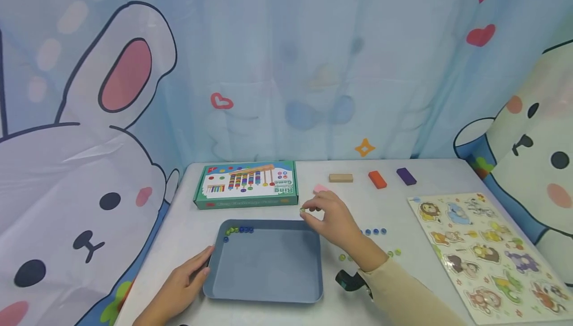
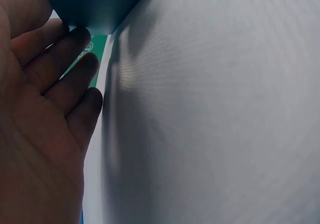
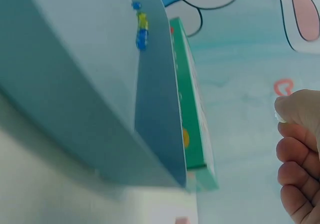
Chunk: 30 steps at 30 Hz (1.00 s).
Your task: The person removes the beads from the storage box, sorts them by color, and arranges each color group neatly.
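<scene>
In the head view a shallow blue-grey tray (image 1: pixel 264 266) lies on the white table. Along its back left corner sit several yellow-green marbles (image 1: pixel 231 230) and blue marbles (image 1: pixel 246 229), with one blue marble in front of the row. Over the tray's back right corner, my right hand (image 1: pixel 333 219) pinches a small yellow-green marble (image 1: pixel 303 210) between thumb and index finger; its other fingers are curled in the right wrist view. My left hand (image 1: pixel 185 281) rests against the tray's left side, its fingers loosely extended at the wall in the left wrist view.
Blue marbles (image 1: pixel 376 231) and green marbles (image 1: pixel 342 257) lie right of the tray, partly behind my right forearm. Behind stands a green game box (image 1: pixel 246 185). Wooden (image 1: pixel 341 178), orange (image 1: pixel 377 179) and purple (image 1: pixel 406 176) blocks line the back. An animal puzzle board (image 1: pixel 488 256) lies far right.
</scene>
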Each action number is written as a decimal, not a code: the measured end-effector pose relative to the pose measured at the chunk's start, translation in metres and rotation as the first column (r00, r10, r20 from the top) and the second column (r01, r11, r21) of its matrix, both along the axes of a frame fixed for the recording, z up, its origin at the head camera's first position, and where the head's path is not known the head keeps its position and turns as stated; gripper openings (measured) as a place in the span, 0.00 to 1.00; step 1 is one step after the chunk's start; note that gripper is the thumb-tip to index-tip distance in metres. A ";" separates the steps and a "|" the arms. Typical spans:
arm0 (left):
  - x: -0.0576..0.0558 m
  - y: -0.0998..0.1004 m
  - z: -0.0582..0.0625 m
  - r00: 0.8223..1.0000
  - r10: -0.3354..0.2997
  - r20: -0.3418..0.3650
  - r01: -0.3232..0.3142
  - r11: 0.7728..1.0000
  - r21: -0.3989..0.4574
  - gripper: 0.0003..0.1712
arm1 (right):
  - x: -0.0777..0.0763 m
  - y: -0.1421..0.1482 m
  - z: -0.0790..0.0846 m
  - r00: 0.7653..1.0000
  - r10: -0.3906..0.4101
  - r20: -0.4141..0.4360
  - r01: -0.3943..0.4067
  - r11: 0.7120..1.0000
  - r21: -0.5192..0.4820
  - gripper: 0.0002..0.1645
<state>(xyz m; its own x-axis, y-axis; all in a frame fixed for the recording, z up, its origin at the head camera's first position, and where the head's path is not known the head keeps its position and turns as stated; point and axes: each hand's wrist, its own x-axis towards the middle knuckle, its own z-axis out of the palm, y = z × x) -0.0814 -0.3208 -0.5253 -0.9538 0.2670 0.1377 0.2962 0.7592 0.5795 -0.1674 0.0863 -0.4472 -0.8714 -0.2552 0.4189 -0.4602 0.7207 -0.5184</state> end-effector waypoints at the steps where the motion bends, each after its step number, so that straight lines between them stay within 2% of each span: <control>1: 0.000 0.000 -0.001 1.000 -0.001 -0.001 0.001 1.000 0.002 0.28 | 0.001 0.005 0.000 1.000 -0.014 0.001 0.014 1.000 0.004 0.09; 15: 0.000 -0.001 0.000 1.000 -0.004 0.006 0.004 1.000 0.014 0.28 | 0.018 0.060 -0.006 0.993 -0.102 -0.062 0.104 0.994 0.028 0.10; 22: 0.001 0.000 0.002 1.000 -0.006 0.006 0.006 1.000 -0.001 0.29 | 0.030 0.084 -0.011 0.982 -0.183 -0.039 0.185 0.981 0.052 0.11; 30: 0.001 0.001 0.003 1.000 -0.005 0.003 0.005 1.000 -0.009 0.29 | 0.041 0.120 -0.022 0.964 -0.258 -0.059 0.261 0.963 0.060 0.09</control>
<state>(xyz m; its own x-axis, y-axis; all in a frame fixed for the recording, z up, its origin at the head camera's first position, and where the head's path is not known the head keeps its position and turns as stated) -0.0799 -0.3203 -0.5223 -0.9528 0.2730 0.1325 0.2984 0.7632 0.5731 -0.1259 0.2062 -0.4690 -0.8898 -0.0521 0.4533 -0.2771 0.8510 -0.4461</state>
